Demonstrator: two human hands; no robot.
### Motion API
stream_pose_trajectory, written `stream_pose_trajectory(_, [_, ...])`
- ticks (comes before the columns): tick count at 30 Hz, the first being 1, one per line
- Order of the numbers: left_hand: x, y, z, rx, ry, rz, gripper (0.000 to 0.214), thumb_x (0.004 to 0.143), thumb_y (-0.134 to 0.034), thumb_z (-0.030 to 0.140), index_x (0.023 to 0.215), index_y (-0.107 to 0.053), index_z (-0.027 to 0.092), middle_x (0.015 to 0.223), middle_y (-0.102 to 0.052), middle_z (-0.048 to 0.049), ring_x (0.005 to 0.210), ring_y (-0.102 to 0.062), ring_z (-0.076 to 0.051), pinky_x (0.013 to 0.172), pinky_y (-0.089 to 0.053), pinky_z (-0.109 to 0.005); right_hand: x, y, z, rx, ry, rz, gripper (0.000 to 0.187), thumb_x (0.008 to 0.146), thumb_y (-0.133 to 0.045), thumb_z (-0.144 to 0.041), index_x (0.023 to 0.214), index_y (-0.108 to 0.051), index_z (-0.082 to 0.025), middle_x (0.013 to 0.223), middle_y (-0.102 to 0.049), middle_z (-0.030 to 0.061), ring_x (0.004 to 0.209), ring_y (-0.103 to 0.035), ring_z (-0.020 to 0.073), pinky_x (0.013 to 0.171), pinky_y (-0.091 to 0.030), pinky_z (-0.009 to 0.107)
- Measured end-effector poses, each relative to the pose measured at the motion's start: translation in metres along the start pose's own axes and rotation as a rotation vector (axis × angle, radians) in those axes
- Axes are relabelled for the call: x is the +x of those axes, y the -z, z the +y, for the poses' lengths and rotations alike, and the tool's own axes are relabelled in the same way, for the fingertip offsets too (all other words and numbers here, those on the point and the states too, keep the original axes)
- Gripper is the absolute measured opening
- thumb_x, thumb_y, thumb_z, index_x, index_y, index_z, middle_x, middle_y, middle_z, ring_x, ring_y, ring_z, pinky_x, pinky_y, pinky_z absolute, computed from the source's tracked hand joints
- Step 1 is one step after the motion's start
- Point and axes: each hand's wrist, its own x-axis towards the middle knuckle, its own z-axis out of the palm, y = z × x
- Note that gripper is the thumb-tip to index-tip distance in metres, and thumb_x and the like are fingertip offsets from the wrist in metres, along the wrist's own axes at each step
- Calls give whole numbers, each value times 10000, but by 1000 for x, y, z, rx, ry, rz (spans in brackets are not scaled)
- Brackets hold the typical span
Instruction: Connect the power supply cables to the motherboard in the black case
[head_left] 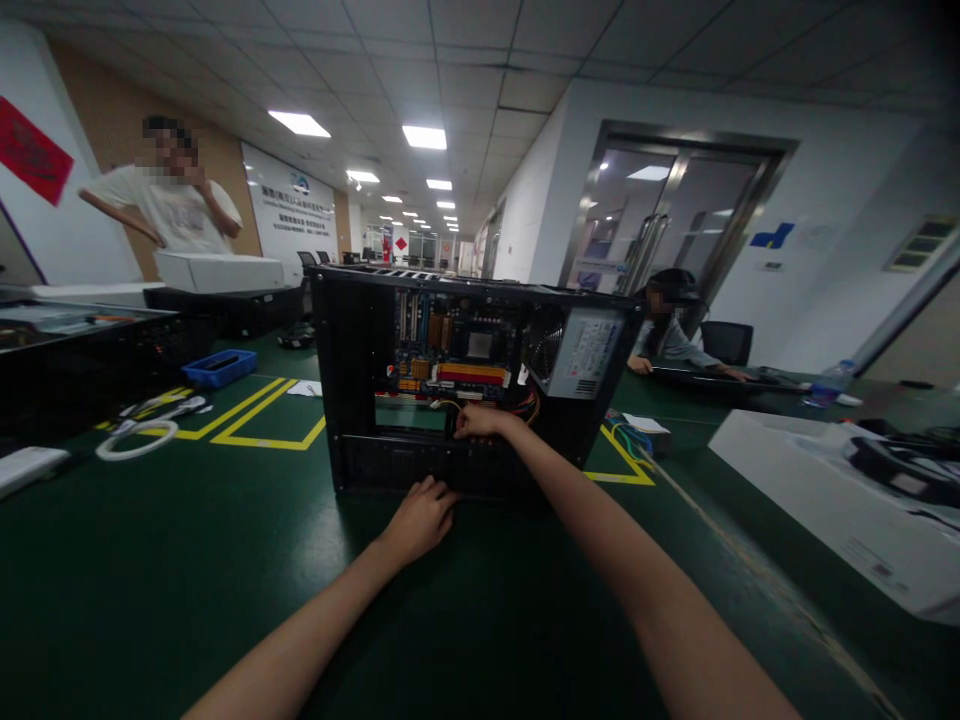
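Observation:
An open black computer case stands upright on the green table, its inside facing me. Fitted within it are a motherboard with red and yellow memory slots and, at upper right, a power supply. My right hand reaches into the lower middle of the case, fingers pinched together; what they hold is too dark to make out. Close to those fingers run thin power cables, one of them yellow. My left hand lies against the lower front edge of the case, fingers extended and holding nothing.
At left are a blue tray, a coiled white cable and another black case. A white box stands at right, near a plastic bottle. One person stands at far left; another sits at right.

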Motion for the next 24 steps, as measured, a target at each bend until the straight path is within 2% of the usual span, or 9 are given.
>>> stream_pose_trajectory(5, [0,-1,-1,-1,1,-4,306,814,-442,178,1114,-492,216,942,-519,-53,920,-436,-214,795,-372,-352,21,-5,-3,-76,-38,-56,98,682,-555,-142,779,-557,-126,495,-501,-34,436,-501,97,446,-442,215])
stream_pose_trajectory(9, [0,-1,0,3,0,-9,305,814,-443,182,1114,-490,209,942,-517,-55,916,-434,-214,794,-369,-351,19,-7,-11,-100,-74,-77,152,645,-561,-83,792,-559,-119,556,-536,-11,464,-518,104,458,-452,222])
stream_pose_trajectory(13, [0,0,1,-8,-7,1,304,812,-440,177,1110,-490,211,941,-518,-48,915,-433,-211,802,-365,-351,10,-8,-17,-202,-134,16,288,596,-618,-86,878,-568,-116,702,-608,54,541,-568,148,472,-455,241])
stream_pose_trajectory(16, [0,1,2,-9,-1,-3,298,814,-438,179,1105,-494,212,932,-517,-49,908,-436,-208,803,-364,-350,9,-9,-15,-258,-119,51,350,568,-657,-111,910,-583,-124,836,-631,91,668,-602,187,538,-466,245])
stream_pose_trajectory(20, [0,1,2,-9,8,-14,293,815,-440,181,1101,-497,212,935,-516,-53,923,-435,-211,813,-361,-353,16,-12,-8,-334,-47,24,363,594,-648,-130,954,-598,-133,988,-616,111,848,-593,219,640,-458,237])
stream_pose_trajectory(24, [-1,1,2,-5,12,-23,299,816,-438,182,1108,-492,214,949,-515,-58,940,-432,-217,810,-364,-357,23,-15,-2,-398,-55,-25,351,653,-582,-118,1004,-594,-121,1014,-611,120,881,-587,228,653,-449,241])
